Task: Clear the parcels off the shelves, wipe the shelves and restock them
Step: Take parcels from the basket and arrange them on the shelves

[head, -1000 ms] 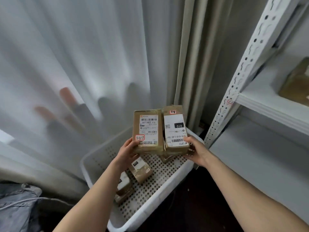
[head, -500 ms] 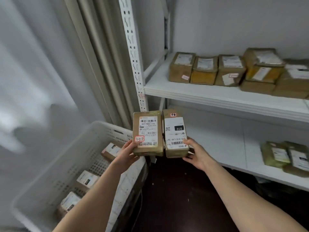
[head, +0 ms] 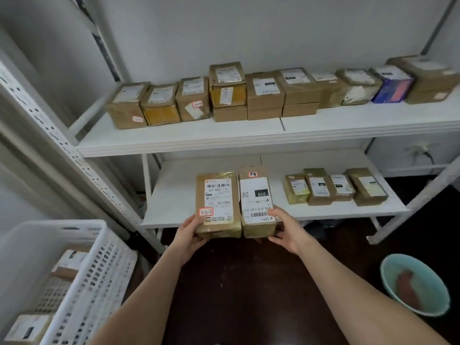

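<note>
1. Your left hand [head: 189, 235] grips the near left corner of the brown parcel marked 507-P802 [head: 217, 205]. The thumb lies on the label face and the fingers are underneath.
2. Your right hand [head: 286, 230] grips the near right corner of the brown parcel marked 010 [head: 256, 200]. The thumb presses on its white label and the fingers curl under the near end.
3. You hold the two parcels side by side, label faces up, with their long edges touching. They sit at the front edge of the lower shelf [head: 174, 195], towards its left-middle part. I cannot tell whether their far ends rest on the board.
4. Four small parcels [head: 336, 186] stand on the right half of the lower shelf, packed against one another. They are well apart from the pair you hold.
5. The upper shelf [head: 186, 135] carries a row of parcels [head: 265, 92] along the back wall. Several in the middle are stacked two high. A blue package [head: 393, 87] stands near the right end of the row.
6. A white perforated basket [head: 94, 270] stands at your lower left, near the slotted rack upright [head: 74, 155]. It holds several labelled basket parcels [head: 72, 260].
7. A teal basin [head: 388, 267] sits on the dark floor at your lower right, in front of the rack. A reddish cloth [head: 405, 287] lies inside it, too blurred to describe further.
</note>
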`<state>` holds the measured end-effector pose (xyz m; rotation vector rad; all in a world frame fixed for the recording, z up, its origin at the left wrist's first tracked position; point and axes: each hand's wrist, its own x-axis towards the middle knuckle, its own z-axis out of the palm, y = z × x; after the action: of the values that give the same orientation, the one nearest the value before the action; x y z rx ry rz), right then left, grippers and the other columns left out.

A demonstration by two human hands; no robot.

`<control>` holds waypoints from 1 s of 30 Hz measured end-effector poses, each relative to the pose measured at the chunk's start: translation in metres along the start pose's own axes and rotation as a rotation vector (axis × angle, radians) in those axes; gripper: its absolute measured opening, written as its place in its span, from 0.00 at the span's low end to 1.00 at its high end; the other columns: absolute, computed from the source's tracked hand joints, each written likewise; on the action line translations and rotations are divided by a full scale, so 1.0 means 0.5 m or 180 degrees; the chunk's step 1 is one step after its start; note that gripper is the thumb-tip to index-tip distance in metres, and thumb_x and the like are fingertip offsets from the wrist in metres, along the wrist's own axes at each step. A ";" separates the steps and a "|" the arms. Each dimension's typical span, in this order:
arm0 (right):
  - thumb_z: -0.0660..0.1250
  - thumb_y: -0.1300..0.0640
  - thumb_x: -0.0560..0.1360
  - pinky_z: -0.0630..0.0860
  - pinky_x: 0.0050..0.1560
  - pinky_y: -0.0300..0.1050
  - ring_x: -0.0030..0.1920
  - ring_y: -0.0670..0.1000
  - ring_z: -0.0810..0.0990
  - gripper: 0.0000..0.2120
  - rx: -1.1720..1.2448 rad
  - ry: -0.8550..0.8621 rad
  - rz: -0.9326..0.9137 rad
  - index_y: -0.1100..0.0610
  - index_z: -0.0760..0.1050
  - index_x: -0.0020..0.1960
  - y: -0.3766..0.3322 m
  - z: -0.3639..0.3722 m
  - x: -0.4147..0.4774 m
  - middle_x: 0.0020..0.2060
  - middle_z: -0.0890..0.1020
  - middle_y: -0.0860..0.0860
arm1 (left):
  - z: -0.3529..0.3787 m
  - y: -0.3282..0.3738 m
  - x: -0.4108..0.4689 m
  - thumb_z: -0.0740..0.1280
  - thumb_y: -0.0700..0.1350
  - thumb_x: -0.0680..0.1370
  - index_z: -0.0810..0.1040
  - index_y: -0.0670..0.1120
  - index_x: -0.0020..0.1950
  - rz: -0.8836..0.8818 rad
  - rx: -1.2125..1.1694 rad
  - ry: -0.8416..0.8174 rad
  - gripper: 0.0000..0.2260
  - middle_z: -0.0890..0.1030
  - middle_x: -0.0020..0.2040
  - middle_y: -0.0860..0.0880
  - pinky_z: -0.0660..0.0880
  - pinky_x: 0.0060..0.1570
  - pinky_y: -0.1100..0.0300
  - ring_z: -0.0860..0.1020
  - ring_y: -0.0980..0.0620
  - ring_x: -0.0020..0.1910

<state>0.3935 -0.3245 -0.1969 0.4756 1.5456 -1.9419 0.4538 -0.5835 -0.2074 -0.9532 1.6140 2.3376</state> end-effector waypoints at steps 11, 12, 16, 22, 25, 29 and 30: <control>0.66 0.51 0.77 0.67 0.68 0.58 0.62 0.57 0.73 0.15 0.0068 0.0299 0.0218 0.45 0.73 0.62 -0.047 -0.159 0.175 0.51 0.78 0.48 | 0.172 -0.046 0.187 0.69 0.48 0.76 0.74 0.48 0.65 -0.0349 0.0207 0.0041 0.18 0.80 0.57 0.44 0.75 0.58 0.50 0.79 0.44 0.55; 0.67 0.50 0.76 0.67 0.68 0.58 0.62 0.57 0.72 0.15 0.0011 0.0323 0.0246 0.44 0.73 0.63 -0.051 -0.169 0.201 0.53 0.78 0.48 | 0.184 -0.049 0.212 0.69 0.49 0.76 0.75 0.48 0.64 -0.0374 0.0228 0.0066 0.18 0.81 0.56 0.44 0.76 0.57 0.51 0.79 0.44 0.55; 0.66 0.49 0.76 0.67 0.67 0.54 0.65 0.56 0.72 0.17 -0.0241 0.0469 0.0288 0.45 0.74 0.64 -0.068 -0.207 0.316 0.62 0.77 0.51 | 0.230 -0.056 0.316 0.68 0.50 0.77 0.75 0.48 0.65 -0.0394 0.0329 0.0091 0.18 0.82 0.55 0.47 0.76 0.48 0.58 0.79 0.48 0.55; 0.67 0.56 0.78 0.70 0.64 0.48 0.59 0.50 0.76 0.19 -0.0516 0.0593 0.0171 0.53 0.73 0.68 -0.082 -0.254 0.478 0.61 0.80 0.52 | 0.290 -0.086 0.473 0.68 0.47 0.77 0.75 0.48 0.66 -0.0419 0.0406 0.0329 0.18 0.82 0.54 0.47 0.73 0.43 0.60 0.79 0.51 0.52; 0.67 0.61 0.77 0.74 0.44 0.36 0.47 0.46 0.80 0.17 -0.0648 0.0741 0.0023 0.57 0.75 0.66 -0.075 -0.277 0.564 0.57 0.82 0.54 | 0.312 -0.121 0.555 0.68 0.47 0.77 0.75 0.48 0.66 -0.0375 0.0401 0.0393 0.17 0.82 0.54 0.47 0.75 0.46 0.59 0.80 0.51 0.51; 0.67 0.56 0.77 0.74 0.57 0.43 0.55 0.50 0.79 0.20 -0.1477 0.0875 -0.0199 0.54 0.73 0.69 -0.051 -0.310 0.696 0.61 0.80 0.51 | 0.324 -0.183 0.683 0.68 0.49 0.77 0.72 0.49 0.69 -0.0382 0.0515 0.0545 0.20 0.81 0.57 0.47 0.72 0.59 0.53 0.77 0.50 0.57; 0.65 0.54 0.78 0.73 0.57 0.43 0.57 0.50 0.78 0.20 -0.1747 0.0912 -0.0253 0.53 0.72 0.70 -0.050 -0.318 0.724 0.62 0.79 0.50 | 0.327 -0.200 0.715 0.67 0.49 0.77 0.72 0.49 0.70 -0.0391 0.0539 0.0547 0.21 0.81 0.58 0.48 0.71 0.61 0.52 0.77 0.50 0.58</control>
<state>0.0905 -0.2528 -0.4417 0.4672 2.2123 -1.4513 0.1494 -0.4796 -0.4546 -1.2052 1.7286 2.0512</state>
